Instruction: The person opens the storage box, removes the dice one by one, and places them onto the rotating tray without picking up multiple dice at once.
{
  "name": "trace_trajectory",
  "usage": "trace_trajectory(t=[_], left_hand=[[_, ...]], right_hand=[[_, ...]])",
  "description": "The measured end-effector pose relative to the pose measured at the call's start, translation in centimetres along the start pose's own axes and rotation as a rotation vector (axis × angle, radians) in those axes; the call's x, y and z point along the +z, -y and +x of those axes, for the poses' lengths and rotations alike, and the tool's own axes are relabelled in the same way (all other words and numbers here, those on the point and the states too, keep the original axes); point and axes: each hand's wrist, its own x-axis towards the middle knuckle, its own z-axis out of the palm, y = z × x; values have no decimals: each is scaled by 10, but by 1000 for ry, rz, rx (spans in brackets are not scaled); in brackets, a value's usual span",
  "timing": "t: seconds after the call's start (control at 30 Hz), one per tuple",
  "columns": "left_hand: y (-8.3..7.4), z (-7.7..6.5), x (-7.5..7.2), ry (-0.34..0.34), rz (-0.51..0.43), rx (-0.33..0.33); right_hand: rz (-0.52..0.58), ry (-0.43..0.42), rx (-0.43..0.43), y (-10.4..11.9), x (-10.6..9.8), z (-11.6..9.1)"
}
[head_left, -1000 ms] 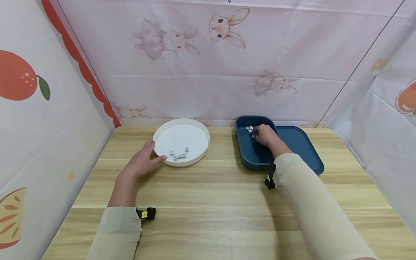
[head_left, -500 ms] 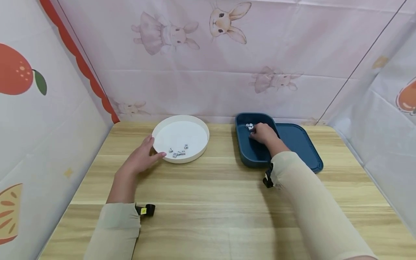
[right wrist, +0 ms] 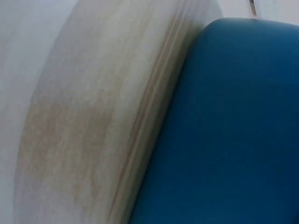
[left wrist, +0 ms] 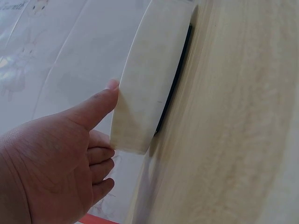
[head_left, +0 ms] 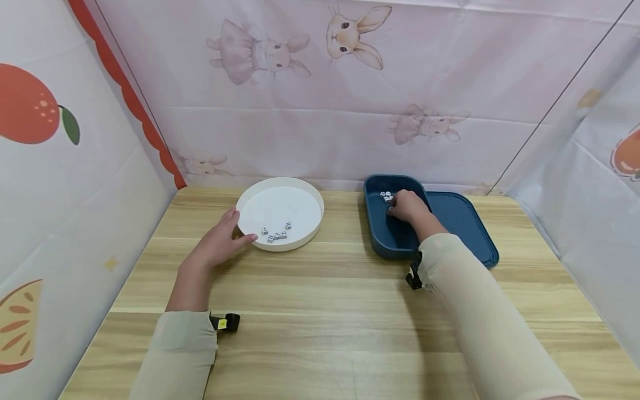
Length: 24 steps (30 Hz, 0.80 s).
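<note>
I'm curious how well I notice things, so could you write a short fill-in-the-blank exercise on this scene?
The left hand touches the rim of a white tray whose shape is ____.
The right hand reaches into a box coloured dark ____.
The small spotted cubes lying in both containers are ____.

Missing words: round; blue; dice.

Booth-like, kind of room unclear: wood-grain table (head_left: 320,316), rabbit-print backdrop (head_left: 320,139), fruit-print side sheets (head_left: 65,189).
</note>
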Motion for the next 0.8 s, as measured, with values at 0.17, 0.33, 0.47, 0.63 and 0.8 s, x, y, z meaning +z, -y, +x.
trace_trajectory(t=[0.17,0.33,0.47,0.63,0.8], left_hand=[[1,0,0,8,3,-2],[3,0,1,12,-4,-3],[3,0,1,5,-12,1],[2,0,0,7,-1,2],[2,0,0,3,7,3]], right_hand=[[18,1,5,2,0,-1],[19,-22,-31,3,2,0],[45,-44,-47,3,2,-1],[119,-85,-95,5,0,-3],[225,-138,-152,16,-6,-8]])
